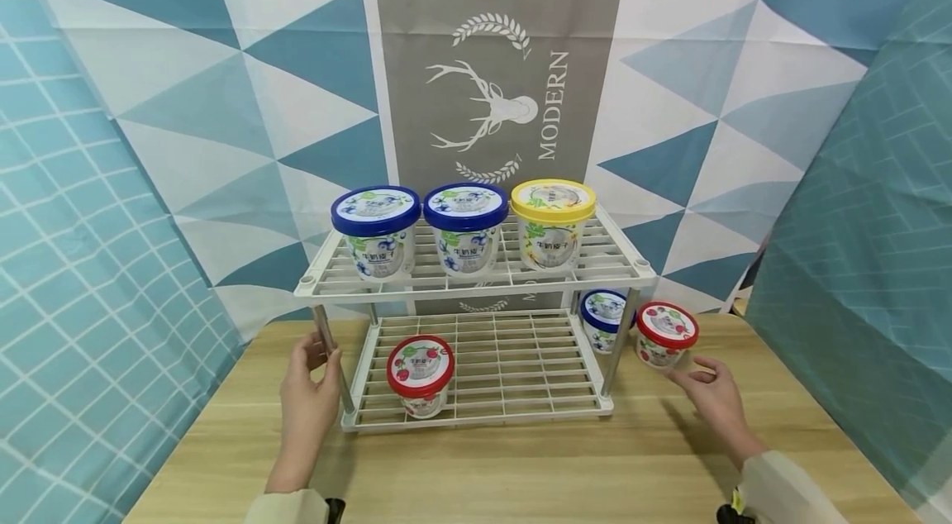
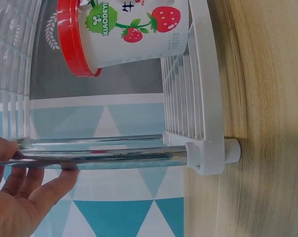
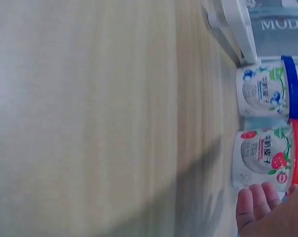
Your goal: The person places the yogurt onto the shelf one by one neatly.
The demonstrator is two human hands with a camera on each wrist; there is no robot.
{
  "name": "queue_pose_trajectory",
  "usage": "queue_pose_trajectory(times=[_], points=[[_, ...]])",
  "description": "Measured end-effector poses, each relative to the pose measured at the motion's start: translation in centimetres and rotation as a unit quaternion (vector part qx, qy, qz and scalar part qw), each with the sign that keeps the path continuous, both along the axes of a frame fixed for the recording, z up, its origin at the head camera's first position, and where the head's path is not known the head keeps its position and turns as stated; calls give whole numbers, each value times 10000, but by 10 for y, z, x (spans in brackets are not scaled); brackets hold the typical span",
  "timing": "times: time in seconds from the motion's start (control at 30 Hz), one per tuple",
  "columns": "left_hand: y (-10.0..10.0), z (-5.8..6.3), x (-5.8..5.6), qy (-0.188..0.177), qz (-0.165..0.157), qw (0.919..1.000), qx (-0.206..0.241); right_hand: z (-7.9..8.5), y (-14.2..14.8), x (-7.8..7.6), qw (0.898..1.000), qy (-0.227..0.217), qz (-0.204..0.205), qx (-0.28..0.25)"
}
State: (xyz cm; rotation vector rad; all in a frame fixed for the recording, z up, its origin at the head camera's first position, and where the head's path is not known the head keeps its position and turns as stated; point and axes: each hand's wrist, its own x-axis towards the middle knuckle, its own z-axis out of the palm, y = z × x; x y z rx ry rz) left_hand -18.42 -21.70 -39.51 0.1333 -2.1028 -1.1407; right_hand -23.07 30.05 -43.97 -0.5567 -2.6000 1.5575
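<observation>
My left hand [image 1: 308, 388] grips the front left metal post [image 2: 114, 157] of a white two-tier rack [image 1: 476, 290], thumb and fingers on either side of it. A red-lidded strawberry tub [image 1: 421, 375] stands on the lower shelf beside that post. Low at the rack's right, my right hand [image 1: 710, 400] is held beside another red-lidded tub [image 1: 665, 334], thumb and fingers spread apart, fingertips close to its side. This tub stands upright on the table. Next to it, partly behind the rack's right post, is a blue-lidded blueberry tub [image 3: 262, 89].
Two blue-lidded tubs [image 1: 377, 231] [image 1: 466, 226] and a yellow-lidded tub [image 1: 552, 222] line the upper shelf. The rack stands on a wooden table [image 1: 476, 474]. Behind it hangs a patterned cloth [image 1: 297, 94], with blue tiled panels at both sides.
</observation>
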Motion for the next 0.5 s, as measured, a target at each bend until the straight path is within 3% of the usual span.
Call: queue_pose_trajectory(times=[0.5], points=[[0, 0, 1, 146, -65, 9999, 29, -8, 4, -34, 9995, -165, -200, -176]])
